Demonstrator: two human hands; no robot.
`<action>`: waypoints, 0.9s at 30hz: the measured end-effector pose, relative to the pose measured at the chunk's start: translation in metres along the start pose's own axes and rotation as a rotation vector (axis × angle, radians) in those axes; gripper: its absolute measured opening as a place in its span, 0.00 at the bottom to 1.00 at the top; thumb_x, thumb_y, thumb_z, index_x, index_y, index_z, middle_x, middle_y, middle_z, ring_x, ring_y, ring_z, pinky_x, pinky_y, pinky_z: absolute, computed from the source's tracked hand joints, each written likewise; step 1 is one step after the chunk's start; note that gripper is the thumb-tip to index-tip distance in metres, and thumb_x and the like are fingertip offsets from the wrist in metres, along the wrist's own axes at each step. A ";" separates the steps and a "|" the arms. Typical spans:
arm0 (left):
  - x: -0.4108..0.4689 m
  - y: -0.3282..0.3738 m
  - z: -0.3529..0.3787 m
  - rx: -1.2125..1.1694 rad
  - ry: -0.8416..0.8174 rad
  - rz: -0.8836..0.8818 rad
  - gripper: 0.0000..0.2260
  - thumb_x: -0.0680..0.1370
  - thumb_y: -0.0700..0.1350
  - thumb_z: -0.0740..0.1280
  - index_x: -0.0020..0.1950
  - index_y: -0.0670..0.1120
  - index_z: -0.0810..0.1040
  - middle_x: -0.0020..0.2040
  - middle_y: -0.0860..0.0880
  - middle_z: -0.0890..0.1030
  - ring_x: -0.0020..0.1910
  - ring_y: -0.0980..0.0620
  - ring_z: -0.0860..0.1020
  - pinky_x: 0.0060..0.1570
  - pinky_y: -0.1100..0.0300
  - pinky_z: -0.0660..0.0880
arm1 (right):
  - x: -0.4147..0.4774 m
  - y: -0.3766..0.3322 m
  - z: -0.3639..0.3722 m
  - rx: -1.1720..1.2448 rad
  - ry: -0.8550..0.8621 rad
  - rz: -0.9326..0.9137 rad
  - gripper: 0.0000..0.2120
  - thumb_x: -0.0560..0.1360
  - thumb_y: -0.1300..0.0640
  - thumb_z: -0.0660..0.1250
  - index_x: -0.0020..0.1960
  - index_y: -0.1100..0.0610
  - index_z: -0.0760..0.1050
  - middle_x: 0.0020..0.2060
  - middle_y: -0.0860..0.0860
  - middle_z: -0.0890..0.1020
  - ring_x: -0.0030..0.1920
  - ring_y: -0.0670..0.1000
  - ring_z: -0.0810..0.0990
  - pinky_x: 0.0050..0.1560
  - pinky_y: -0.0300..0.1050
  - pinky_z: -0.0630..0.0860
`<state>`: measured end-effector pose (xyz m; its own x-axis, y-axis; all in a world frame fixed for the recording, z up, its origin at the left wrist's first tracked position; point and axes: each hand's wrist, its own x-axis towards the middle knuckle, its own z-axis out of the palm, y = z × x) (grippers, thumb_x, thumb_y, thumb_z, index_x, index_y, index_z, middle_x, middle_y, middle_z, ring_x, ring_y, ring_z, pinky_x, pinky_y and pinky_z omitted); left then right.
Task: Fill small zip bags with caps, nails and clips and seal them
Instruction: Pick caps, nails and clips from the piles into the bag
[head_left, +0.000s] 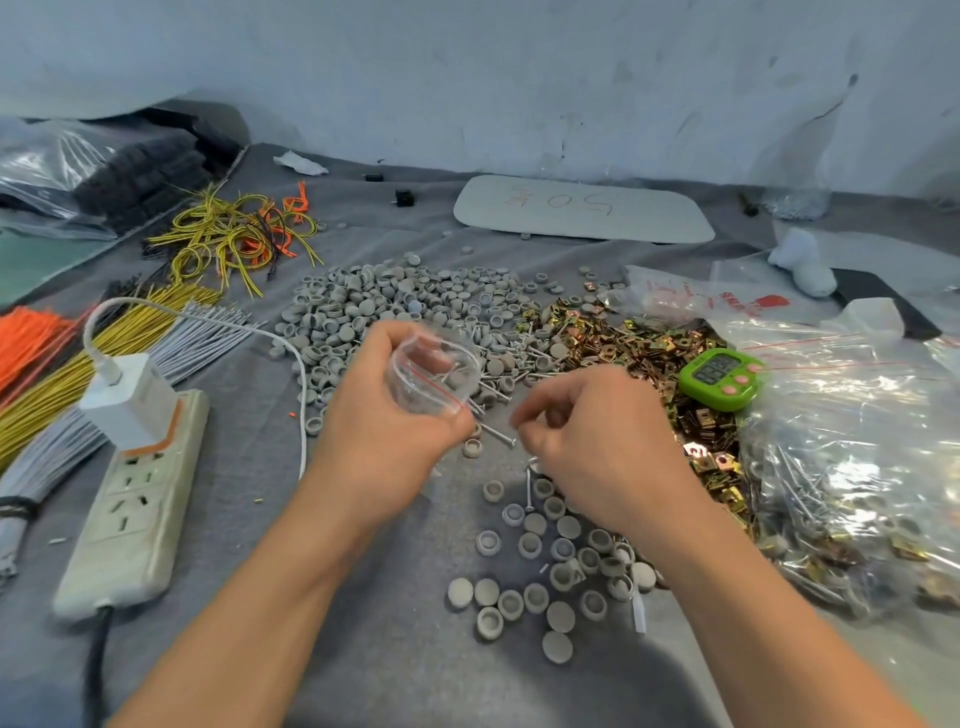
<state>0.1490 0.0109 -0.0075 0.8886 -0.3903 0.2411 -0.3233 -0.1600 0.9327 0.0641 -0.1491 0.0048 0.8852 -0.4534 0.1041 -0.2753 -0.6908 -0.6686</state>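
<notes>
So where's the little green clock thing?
In the head view, the green digital timer sits on the right, on the pile of gold metal clips, beside the big clear plastic bag and just beyond the right hand.

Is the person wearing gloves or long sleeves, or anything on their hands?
No gloves. The left hand and right hand are bare, with no rings seen, and no watch or bracelet on the wrists. Both forearms are bare too; no sleeve shows anywhere in the picture.
</notes>
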 end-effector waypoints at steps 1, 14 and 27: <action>0.001 0.000 0.001 -0.048 0.020 0.000 0.21 0.67 0.39 0.77 0.56 0.50 0.77 0.48 0.56 0.83 0.45 0.61 0.81 0.43 0.71 0.75 | -0.002 -0.002 0.003 -0.072 -0.080 -0.014 0.08 0.75 0.55 0.74 0.39 0.43 0.83 0.25 0.39 0.77 0.26 0.41 0.77 0.34 0.34 0.72; 0.003 0.003 -0.001 0.061 0.285 0.054 0.21 0.66 0.46 0.75 0.55 0.60 0.75 0.48 0.63 0.83 0.43 0.64 0.81 0.40 0.65 0.77 | -0.003 -0.005 0.021 -0.182 -0.035 -0.048 0.02 0.76 0.50 0.73 0.46 0.46 0.84 0.35 0.41 0.83 0.43 0.48 0.83 0.55 0.51 0.81; -0.004 0.003 0.012 0.423 -0.139 0.088 0.25 0.64 0.44 0.78 0.51 0.63 0.70 0.46 0.64 0.80 0.44 0.67 0.77 0.36 0.71 0.70 | -0.002 -0.008 0.004 0.355 0.046 -0.171 0.06 0.73 0.56 0.77 0.44 0.45 0.88 0.26 0.44 0.81 0.26 0.42 0.73 0.27 0.37 0.69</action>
<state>0.1404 0.0012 -0.0090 0.8092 -0.5321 0.2489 -0.5256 -0.4664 0.7115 0.0655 -0.1406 0.0069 0.8870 -0.3792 0.2634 0.0284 -0.5245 -0.8509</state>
